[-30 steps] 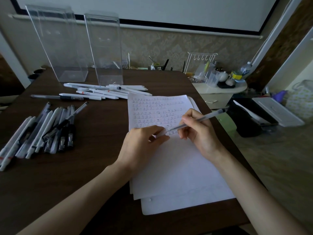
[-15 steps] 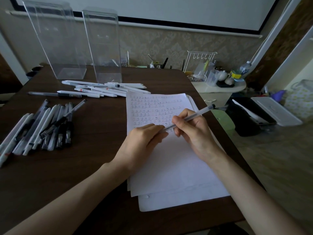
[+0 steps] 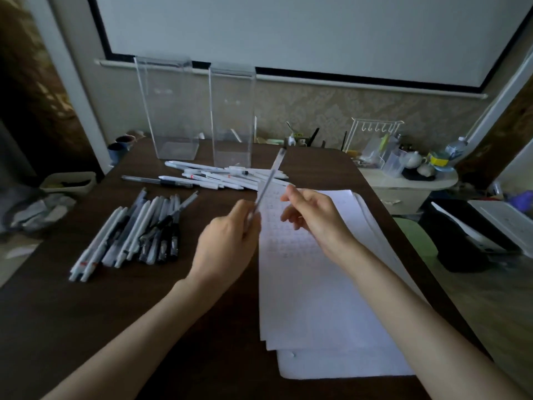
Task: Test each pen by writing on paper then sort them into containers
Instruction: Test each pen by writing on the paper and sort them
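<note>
My left hand (image 3: 227, 241) now has the pen (image 3: 266, 183), pinched between thumb and fingers near its lower end, and it is lifted off the paper (image 3: 311, 284). A second ago my right hand held that pen with the tip down on the sheet while my left rested beside the tip; half a second ago it was much the same. The pen has passed across and now points up and away from me, its far end in front of the right clear container (image 3: 232, 116), blurred along its length.

My right hand (image 3: 314, 220) is empty, fingers loosely parted and slightly curled, hovering above the upper part of the paper, just beside the pen but apart from it.

The view has also tilted upward: more of the wall and the white screen (image 3: 302, 30) shows than before. The paper stack lies where it was on the dark table (image 3: 86, 327), rows of faint writing on its upper half.

The left clear container (image 3: 170, 108) stands beside the right one at the far edge. The far pile of white pens (image 3: 219, 176) lies in front of them, and the near pile of white and black pens (image 3: 135, 232) lies to my left, both as before.
</note>
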A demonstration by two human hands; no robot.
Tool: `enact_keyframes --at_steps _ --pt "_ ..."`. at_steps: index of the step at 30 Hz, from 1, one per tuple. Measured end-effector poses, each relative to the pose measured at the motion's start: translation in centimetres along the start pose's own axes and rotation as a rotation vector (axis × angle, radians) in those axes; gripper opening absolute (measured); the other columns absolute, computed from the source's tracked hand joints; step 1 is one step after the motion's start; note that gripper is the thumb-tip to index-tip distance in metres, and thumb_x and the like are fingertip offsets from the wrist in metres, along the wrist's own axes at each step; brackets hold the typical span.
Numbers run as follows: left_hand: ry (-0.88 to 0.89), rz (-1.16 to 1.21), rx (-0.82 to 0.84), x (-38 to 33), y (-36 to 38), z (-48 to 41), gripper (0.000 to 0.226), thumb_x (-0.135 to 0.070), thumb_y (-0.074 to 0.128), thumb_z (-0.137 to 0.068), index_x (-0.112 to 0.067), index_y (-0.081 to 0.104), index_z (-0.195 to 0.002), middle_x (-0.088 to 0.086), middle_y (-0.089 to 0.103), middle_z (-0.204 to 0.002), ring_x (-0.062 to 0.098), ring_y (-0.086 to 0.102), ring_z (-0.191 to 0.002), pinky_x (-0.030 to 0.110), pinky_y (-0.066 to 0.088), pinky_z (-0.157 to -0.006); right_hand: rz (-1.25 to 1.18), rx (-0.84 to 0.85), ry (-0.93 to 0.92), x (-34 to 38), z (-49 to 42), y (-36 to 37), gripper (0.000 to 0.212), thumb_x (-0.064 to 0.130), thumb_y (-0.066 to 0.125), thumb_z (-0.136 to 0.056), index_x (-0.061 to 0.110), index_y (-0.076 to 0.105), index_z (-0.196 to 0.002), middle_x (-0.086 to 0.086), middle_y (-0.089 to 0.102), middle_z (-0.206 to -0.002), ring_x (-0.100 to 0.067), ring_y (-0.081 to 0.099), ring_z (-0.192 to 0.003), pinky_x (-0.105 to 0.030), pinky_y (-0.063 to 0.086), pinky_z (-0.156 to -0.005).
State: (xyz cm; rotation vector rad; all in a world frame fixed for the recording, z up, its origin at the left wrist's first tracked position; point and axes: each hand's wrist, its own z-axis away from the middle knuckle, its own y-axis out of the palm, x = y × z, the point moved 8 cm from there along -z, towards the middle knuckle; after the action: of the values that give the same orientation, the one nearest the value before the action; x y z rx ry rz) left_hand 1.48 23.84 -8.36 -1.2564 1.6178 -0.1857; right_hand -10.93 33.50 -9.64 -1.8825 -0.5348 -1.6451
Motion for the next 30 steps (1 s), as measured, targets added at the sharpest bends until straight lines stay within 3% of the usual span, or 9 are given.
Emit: enact_keyframes --at_steps 2,5,10,12,15,17,20,26,30 --pt "-0.056 -0.256 -0.090 2.5 -3.4 0.1 0.013 -0.026 0.051 -0.092 -0.016 0.059 -0.090 -0.004 0.058 -0.069 0.017 0.054 -0.058 0.029 0.038 -0.049 0.134 -0.049 -0.019 0.1 -1.9 0.6 0.030 0.036 0.053 -0.094 0.008 0.063 -0.092 0.000 0.064 -0.071 -0.001 0.053 -0.059 -0.017 0.043 -0.059" --pt "-0.088 -0.474 -0.098 5.6 -6.4 1.1 0.016 -0.028 0.053 -0.088 -0.017 0.061 -0.081 0.001 0.060 -0.077 0.021 0.058 -0.071 0.030 0.043 -0.057 0.344 -0.025 -0.076 0.3 -4.8 2.7 0.020 0.023 0.053 -0.094 0.007 0.062 -0.086 -0.001 0.062 -0.077 -0.004 0.055 -0.069 -0.019 0.041 -0.066" --pt "-0.238 -0.703 -0.071 8.0 -7.6 2.6 0.024 -0.034 0.062 -0.083 -0.014 0.068 -0.095 0.011 0.059 -0.105 0.029 0.058 -0.095 0.043 0.045 -0.078 0.579 -0.031 -0.167 0.1 -8.5 6.4 0.018 0.014 0.052 -0.094 0.001 0.065 -0.094 -0.008 0.064 -0.093 -0.015 0.056 -0.084 -0.010 0.036 -0.059" --pt "-0.269 -0.706 -0.018 8.4 -7.1 2.7 0.040 -0.040 0.058 -0.084 -0.015 0.060 -0.115 0.013 0.051 -0.122 0.030 0.051 -0.111 0.044 0.042 -0.090 0.635 -0.022 -0.216 0.3 -9.5 8.0 0.016 0.010 0.052 -0.092 0.002 0.066 -0.094 -0.007 0.063 -0.099 -0.013 0.054 -0.086 -0.015 0.034 -0.060" --pt "-0.214 -0.610 0.093 8.8 -5.7 2.2 0.054 -0.042 0.046 -0.091 -0.025 0.036 -0.140 0.007 0.027 -0.150 0.025 0.026 -0.137 0.045 0.023 -0.110 0.719 0.048 -0.292 0.3 -10.5 10.7 0.017 0.007 0.052 -0.091 0.007 0.067 -0.097 -0.009 0.061 -0.105 -0.019 0.054 -0.097 -0.025 0.039 -0.079" --pt "-0.162 -0.566 0.192 9.1 -4.6 1.9 0.055 -0.041 0.036 -0.096 -0.034 0.016 -0.147 -0.004 0.007 -0.157 0.018 0.005 -0.144 0.044 0.009 -0.115 0.798 0.081 -0.340 0.2 -10.9 12.2 0.019 0.008 0.051 -0.092 0.008 0.067 -0.103 -0.010 0.061 -0.109 -0.025 0.052 -0.106 -0.032 0.040 -0.089" --pt "-0.179 -0.554 0.232 9.8 -4.2 2.0 0.051 -0.039 0.025 -0.100 -0.036 0.010 -0.148 -0.011 0.008 -0.156 0.012 0.005 -0.143 0.037 0.012 -0.116 0.921 0.080 -0.365 -0.1 -11.5 13.7 0.023 0.016 0.053 -0.093 0.009 0.063 -0.113 -0.008 0.061 -0.115 -0.026 0.047 -0.112 -0.034 0.038 -0.093" --pt "-0.252 -0.549 0.131 10.4 -5.5 2.4 0.052 -0.033 0.028 -0.099 -0.030 0.012 -0.149 -0.007 0.013 -0.156 0.013 0.011 -0.143 0.033 0.014 -0.115 1.081 -0.008 -0.357 -0.2 -11.6 13.8 0.015 0.021 0.054 -0.093 0.008 0.060 -0.097 -0.008 0.061 -0.103 -0.026 0.049 -0.104 -0.033 0.037 -0.085" --pt "-0.239 -0.558 0.159 10.2 -5.4 2.4 0.053 -0.039 0.031 -0.098 -0.036 0.014 -0.148 -0.006 0.014 -0.156 0.014 0.011 -0.143 0.038 0.018 -0.115 0.813 -0.073 -0.293 0.9 -9.4 10.8 0.007 0.016 0.057 -0.091 0.011 0.056 -0.096 0.001 0.057 -0.080 -0.015 0.055 -0.074 -0.026 0.040 -0.058"
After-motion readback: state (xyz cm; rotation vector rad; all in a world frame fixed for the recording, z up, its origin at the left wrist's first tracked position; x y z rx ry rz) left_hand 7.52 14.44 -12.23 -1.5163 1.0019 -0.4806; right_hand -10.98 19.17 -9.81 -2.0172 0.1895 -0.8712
